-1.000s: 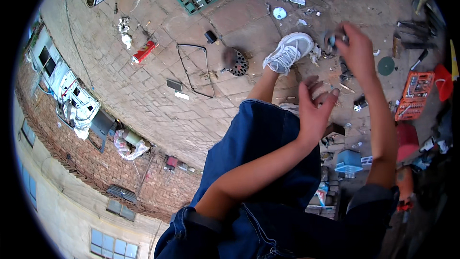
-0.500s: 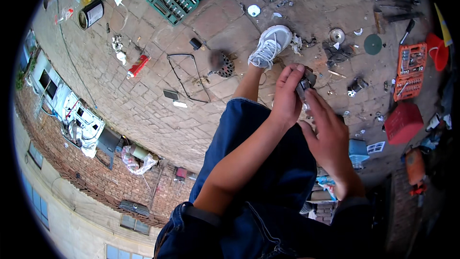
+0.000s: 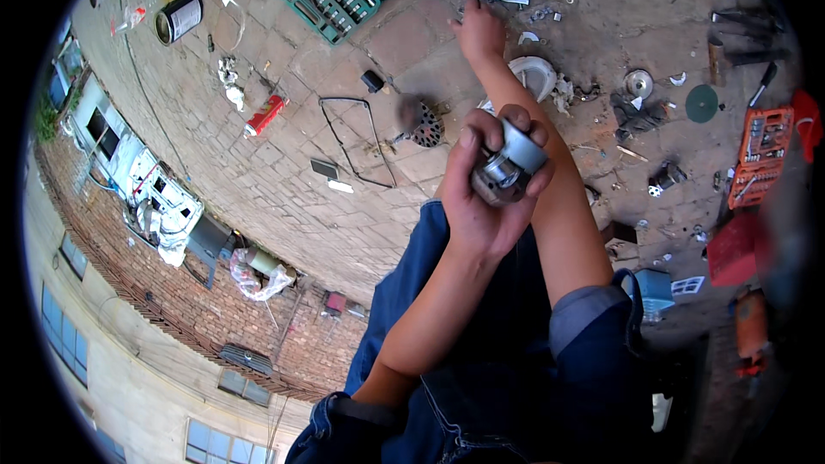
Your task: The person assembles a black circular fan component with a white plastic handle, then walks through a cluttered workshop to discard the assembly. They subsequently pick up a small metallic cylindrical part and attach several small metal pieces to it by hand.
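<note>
While the left hand [image 3: 488, 193] is gripping a round metal part [image 3: 507, 168] above the knee, probably heavy, stiff and slippery, the right hand [image 3: 479, 33] is reaching, fingers seemingly loose, toward the ground [image 3: 284, 180].

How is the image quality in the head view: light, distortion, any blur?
Head view: bright daylight, no glare; strong fisheye bending of the brick wall near the rim; the metal cylindrical part in the left hand reads sharp; the right edge by the red case is dark and smeared.

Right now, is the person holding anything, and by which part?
Yes. The left hand grips a round metal part around its sides. The right hand, reaching toward the ground, seems empty.
</note>
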### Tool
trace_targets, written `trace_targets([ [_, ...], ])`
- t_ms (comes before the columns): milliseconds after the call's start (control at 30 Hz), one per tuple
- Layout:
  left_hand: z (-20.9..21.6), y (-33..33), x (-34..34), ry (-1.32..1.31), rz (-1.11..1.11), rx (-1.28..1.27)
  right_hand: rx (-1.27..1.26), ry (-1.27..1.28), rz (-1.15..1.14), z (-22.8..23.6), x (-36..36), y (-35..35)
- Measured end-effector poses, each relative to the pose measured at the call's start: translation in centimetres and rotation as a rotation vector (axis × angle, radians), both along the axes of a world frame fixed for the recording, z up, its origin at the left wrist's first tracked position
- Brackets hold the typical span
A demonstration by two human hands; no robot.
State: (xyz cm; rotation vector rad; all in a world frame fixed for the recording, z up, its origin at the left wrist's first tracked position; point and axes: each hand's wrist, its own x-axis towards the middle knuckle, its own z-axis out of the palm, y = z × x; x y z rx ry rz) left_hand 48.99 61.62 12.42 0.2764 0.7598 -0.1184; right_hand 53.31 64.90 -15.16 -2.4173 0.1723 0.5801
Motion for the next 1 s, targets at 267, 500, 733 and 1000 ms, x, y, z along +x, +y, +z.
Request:
trace_targets([
  [267, -0.6, -0.2, 0.2, -0.031, -0.078, -0.031, 0.072, 0.042, -0.142, -0.5, -0.5, -1.9],
  [500, -0.6, -1.8, 0.2, 0.014, -0.215, -0.009, -0.062, 0.005, -0.066, -2.1, -1.2, -10.2],
  [733, -1.2, -3.0, -0.8, 0.072, -0.259, 0.01, -0.039, -0.09, 0.127, -4.4, -1.4, -11.0],
  [1000, -1.4, -3.6, -1.2, 0.089, -0.386, 0.05, 0.354, -0.255, -0.203, -0.5, -3.0, -7.3],
])
